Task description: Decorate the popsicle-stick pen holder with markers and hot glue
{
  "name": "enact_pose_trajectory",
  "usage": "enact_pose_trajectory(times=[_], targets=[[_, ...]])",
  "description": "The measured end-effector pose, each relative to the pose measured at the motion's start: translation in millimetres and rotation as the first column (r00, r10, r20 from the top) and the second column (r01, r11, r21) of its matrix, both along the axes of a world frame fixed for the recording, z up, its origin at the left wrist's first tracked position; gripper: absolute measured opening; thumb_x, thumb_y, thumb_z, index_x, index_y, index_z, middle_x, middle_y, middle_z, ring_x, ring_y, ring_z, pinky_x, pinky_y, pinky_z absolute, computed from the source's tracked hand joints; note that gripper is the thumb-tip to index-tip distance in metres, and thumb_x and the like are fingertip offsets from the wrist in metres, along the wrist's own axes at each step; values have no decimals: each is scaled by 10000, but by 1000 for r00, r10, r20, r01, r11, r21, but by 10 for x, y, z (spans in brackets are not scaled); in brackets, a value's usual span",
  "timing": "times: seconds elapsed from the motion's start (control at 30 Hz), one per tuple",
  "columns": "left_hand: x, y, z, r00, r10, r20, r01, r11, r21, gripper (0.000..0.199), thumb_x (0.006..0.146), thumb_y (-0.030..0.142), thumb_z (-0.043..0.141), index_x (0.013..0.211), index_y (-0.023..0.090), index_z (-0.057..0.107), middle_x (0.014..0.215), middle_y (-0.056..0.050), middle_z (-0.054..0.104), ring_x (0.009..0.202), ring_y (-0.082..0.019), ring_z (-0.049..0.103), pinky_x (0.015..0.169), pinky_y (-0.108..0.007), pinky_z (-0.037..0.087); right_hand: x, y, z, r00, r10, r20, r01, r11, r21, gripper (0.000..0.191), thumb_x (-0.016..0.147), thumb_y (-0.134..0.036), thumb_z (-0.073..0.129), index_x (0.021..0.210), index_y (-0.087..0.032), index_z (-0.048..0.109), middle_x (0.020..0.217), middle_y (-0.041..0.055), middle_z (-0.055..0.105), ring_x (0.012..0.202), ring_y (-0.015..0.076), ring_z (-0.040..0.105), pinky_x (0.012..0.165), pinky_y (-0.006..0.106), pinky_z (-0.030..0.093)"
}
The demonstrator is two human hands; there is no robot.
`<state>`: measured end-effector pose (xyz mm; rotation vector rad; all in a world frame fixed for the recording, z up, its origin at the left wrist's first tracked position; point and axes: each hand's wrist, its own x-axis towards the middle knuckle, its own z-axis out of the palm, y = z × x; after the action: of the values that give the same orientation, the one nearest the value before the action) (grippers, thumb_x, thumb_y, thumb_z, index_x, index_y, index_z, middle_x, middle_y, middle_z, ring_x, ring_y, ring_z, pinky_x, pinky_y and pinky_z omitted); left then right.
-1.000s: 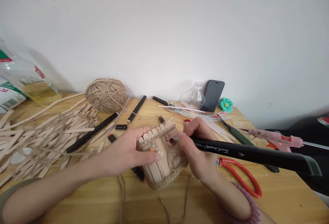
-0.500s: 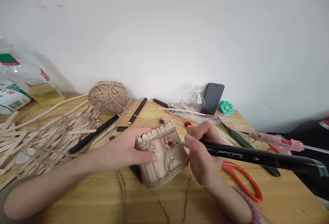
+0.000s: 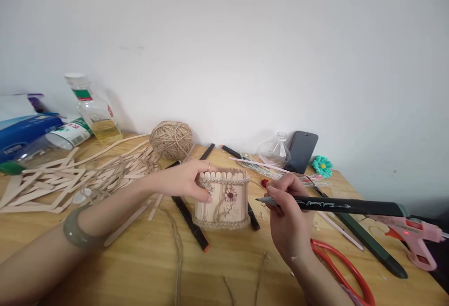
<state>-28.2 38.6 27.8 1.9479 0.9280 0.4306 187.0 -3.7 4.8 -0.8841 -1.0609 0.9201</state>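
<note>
A round holder made of wooden craft sticks [image 3: 217, 205] stands on the table, with braided twine round its top and base. Flowers are drawn on its front: a dark-red one at the middle, an uncoloured outline below it, and another partly covered by my thumb. My left hand [image 3: 191, 182] grips the holder at its upper left, thumb in front and fingers behind. In my right hand [image 3: 289, 212] is a black marker [image 3: 336, 205], held like a pen. Its tip points left, a short way off the holder's right side.
Loose craft sticks [image 3: 45, 189] and a twine ball [image 3: 171, 138] lie left, near an oil bottle [image 3: 105, 126]. More markers [image 3: 191, 224] lie around the holder. Red-handled scissors [image 3: 345, 268], a pink glue gun [image 3: 410, 236], a phone [image 3: 303, 151] and a teal flower [image 3: 322, 166] are at right.
The holder has gone from tilted to upright on the table, my left hand still on it. My right hand has drawn the marker tip away from the holder's front. The view has shifted.
</note>
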Motion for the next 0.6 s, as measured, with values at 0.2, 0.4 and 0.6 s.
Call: enact_pose_trajectory(times=[0.2,0.4,0.6], targets=[[34,-11,3,999,13,32,-11,998,-61,244,664,236,699,877,138,630,867,6,583,792,-167,549,679,-228,413,18,-9,-79,997,8,77,-10,1000,27,291,728,-255,665,553,-210,437,510,-71,331,491,100,277,432,234,206],[130,-95,19,992,50,119,-24,976,-215,209,653,187,695,858,158,666,733,44,606,687,-139,542,624,-210,410,-7,-38,-98,984,56,171,-65,997,48,269,786,-298,663,655,-225,440,541,-79,392,471,91,287,432,224,229],[125,-69,-30,983,85,165,-35,957,-286,244,650,185,710,890,160,669,736,45,611,691,-135,547,621,-208,412,-11,-8,-141,977,88,195,-105,992,77,206,750,-196,629,681,-227,437,630,-69,414,558,107,347,503,230,286]])
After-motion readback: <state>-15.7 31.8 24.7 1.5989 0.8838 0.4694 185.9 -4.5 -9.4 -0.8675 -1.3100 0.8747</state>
